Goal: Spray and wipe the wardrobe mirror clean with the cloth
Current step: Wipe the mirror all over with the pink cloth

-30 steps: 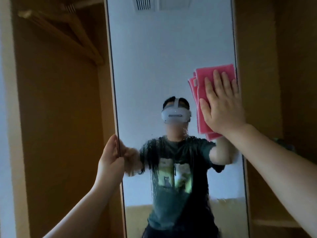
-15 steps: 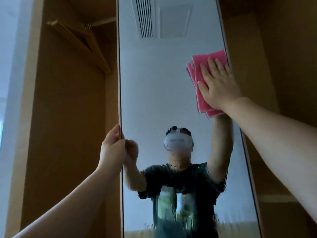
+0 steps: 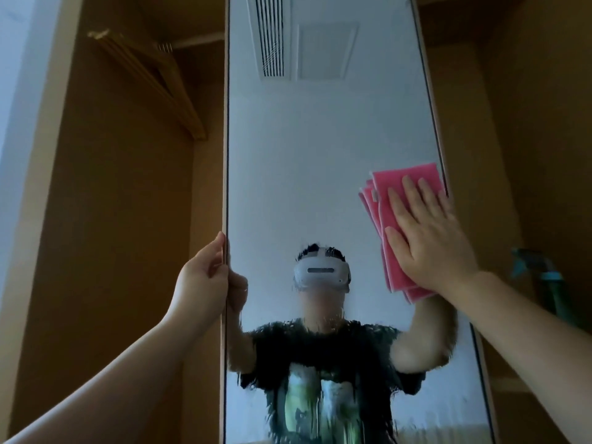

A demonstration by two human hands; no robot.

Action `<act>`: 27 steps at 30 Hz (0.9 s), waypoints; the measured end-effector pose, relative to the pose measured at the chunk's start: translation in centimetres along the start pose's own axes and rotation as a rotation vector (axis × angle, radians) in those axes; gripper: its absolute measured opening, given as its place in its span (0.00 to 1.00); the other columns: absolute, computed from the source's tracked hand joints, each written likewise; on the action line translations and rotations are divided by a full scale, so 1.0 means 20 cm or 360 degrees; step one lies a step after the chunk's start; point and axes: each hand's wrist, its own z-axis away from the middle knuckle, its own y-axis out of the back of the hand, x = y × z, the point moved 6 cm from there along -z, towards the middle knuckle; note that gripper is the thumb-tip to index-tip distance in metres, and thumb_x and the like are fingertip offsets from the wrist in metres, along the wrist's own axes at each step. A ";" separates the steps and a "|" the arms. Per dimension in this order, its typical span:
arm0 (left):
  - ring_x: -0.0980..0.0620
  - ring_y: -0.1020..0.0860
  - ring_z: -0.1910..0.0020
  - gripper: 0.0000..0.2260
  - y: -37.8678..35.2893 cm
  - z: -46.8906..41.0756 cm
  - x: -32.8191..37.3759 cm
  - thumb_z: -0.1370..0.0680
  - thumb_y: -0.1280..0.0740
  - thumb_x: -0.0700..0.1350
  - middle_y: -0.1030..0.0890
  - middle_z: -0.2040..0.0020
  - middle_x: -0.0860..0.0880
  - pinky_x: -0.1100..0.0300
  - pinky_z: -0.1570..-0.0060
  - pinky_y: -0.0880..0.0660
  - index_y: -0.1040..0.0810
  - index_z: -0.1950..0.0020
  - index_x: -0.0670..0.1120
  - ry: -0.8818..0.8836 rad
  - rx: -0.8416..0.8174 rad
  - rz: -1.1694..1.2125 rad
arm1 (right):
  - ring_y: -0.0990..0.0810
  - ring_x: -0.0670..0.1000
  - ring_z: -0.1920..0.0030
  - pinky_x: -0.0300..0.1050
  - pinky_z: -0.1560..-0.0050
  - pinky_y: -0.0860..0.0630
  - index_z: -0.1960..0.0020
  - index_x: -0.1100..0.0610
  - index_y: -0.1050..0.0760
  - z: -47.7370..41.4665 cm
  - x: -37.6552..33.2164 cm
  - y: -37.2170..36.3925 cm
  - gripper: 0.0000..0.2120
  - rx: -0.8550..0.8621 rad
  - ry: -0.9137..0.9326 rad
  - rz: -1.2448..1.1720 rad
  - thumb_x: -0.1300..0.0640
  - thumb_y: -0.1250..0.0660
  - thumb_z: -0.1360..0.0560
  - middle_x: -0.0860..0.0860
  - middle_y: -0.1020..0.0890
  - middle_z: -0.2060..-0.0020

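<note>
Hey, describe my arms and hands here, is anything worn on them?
Both are bare: the left hand and right hand show no gloves, rings, watch or bands, and no sleeve covers either forearm. The mirror reflects a dark short-sleeved T-shirt.

Dim wooden wardrobe interior (image 3: 121, 251) — hangers (image 3: 153, 88) hang from a rail (image 3: 198, 43).

Just one cam, head-worn, facing the tall rectangular glass wardrobe mirror (image 3: 320, 161) close up and tilted slightly upward; its white headset (image 3: 321, 273) shows in the reflection.
</note>
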 end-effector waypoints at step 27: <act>0.69 0.22 0.64 0.25 -0.02 0.02 0.03 0.19 0.45 0.35 0.23 0.59 0.59 0.76 0.72 0.30 0.40 0.24 0.52 -0.0094 -0.0116 -0.0298 | 0.53 0.61 0.22 0.59 0.23 0.57 0.20 0.54 0.51 -0.38 -0.10 0.06 0.31 -0.0027 -0.0019 0.0024 0.42 0.60 0.20 0.57 0.49 0.21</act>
